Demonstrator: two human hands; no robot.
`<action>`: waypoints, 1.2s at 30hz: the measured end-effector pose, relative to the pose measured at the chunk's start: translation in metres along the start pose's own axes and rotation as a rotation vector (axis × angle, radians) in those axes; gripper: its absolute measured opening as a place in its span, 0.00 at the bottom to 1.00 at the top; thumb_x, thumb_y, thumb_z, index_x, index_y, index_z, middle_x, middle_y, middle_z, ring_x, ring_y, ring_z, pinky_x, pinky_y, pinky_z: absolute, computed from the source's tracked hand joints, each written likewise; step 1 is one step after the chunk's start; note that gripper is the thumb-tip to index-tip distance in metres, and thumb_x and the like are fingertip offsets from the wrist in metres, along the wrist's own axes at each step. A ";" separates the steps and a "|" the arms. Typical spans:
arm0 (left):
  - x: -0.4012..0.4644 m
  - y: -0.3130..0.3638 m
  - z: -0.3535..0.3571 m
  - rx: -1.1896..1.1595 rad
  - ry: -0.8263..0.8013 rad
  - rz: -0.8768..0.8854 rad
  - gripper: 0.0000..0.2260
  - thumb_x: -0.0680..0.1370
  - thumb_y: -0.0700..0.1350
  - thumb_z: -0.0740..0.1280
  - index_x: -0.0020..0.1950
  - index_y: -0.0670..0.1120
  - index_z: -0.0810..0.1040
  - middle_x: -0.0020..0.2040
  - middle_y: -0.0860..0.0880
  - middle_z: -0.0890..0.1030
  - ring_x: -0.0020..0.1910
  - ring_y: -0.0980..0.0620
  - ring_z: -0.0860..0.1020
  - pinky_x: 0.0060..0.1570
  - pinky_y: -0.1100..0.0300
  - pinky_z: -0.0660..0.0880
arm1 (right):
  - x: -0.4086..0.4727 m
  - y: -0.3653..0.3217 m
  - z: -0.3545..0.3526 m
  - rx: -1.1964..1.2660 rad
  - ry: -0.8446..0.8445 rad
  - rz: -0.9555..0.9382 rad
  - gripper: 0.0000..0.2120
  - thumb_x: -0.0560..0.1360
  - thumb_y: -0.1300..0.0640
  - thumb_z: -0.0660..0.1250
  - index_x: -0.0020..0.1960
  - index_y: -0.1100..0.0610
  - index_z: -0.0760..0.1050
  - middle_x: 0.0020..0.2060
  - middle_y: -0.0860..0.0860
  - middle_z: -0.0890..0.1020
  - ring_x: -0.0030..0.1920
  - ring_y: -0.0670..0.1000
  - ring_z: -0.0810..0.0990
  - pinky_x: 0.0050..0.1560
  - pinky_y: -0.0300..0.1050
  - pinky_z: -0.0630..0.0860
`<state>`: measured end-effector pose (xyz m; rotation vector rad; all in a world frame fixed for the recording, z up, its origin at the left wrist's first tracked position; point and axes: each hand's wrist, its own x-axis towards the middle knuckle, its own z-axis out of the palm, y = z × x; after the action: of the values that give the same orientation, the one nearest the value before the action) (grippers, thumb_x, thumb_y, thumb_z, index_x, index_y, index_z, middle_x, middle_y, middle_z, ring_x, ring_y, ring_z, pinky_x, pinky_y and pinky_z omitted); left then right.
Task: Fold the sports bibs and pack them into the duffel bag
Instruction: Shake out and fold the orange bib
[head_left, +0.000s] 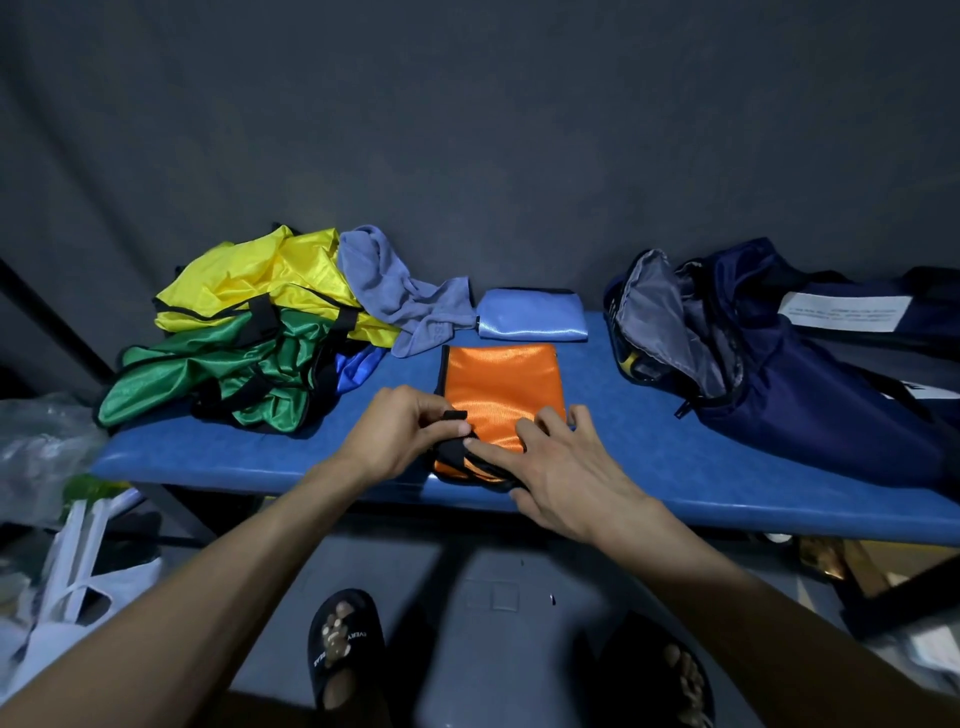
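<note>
My left fingers (457, 427) are pinching the black trim at the near left corner of the orange bib (501, 395), curled round it, while my right fingers (493, 451) are lying straight and spread, pressing the near end of the bib flat. The bib is lying partly folded on the blue counter (218, 457), in front of me. I judge the slick fabric could be sliding out from under my right hand (558, 475) as I am tucking the strap, so the fold would spring open; pulling too hard with my left hand (400, 431) would be skewing the edges. Both my forearms are reaching forward and converging on the bib, wrists low. A folded light blue bib (532, 314) is lying just behind; yellow and green bibs (234, 332) are heaped to the left, and the duffel bag (779, 364) is gaping open on the right.
</note>
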<state>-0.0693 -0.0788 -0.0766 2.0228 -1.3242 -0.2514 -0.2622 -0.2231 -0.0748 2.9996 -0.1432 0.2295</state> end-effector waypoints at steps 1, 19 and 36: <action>-0.002 0.000 -0.002 -0.037 -0.023 0.002 0.16 0.78 0.56 0.71 0.40 0.44 0.82 0.31 0.48 0.80 0.30 0.51 0.74 0.32 0.53 0.73 | 0.001 -0.001 -0.001 0.003 -0.013 0.009 0.32 0.75 0.47 0.68 0.77 0.40 0.63 0.52 0.55 0.77 0.54 0.59 0.72 0.55 0.58 0.63; 0.011 0.012 -0.008 -0.186 -0.108 -0.057 0.07 0.74 0.51 0.76 0.49 0.49 0.87 0.41 0.54 0.86 0.42 0.56 0.83 0.47 0.59 0.78 | 0.000 -0.005 -0.010 0.028 -0.043 0.049 0.34 0.78 0.49 0.65 0.80 0.44 0.56 0.58 0.55 0.75 0.61 0.59 0.69 0.62 0.59 0.60; 0.009 -0.008 0.009 0.128 0.121 0.049 0.08 0.74 0.55 0.76 0.40 0.52 0.82 0.40 0.55 0.78 0.38 0.56 0.78 0.42 0.50 0.77 | 0.000 0.024 -0.012 0.199 -0.052 0.023 0.23 0.76 0.56 0.66 0.71 0.49 0.71 0.58 0.48 0.76 0.60 0.53 0.75 0.58 0.47 0.65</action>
<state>-0.0640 -0.0888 -0.0869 2.0727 -1.3420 -0.0219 -0.2662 -0.2450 -0.0598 3.2047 -0.1702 0.1774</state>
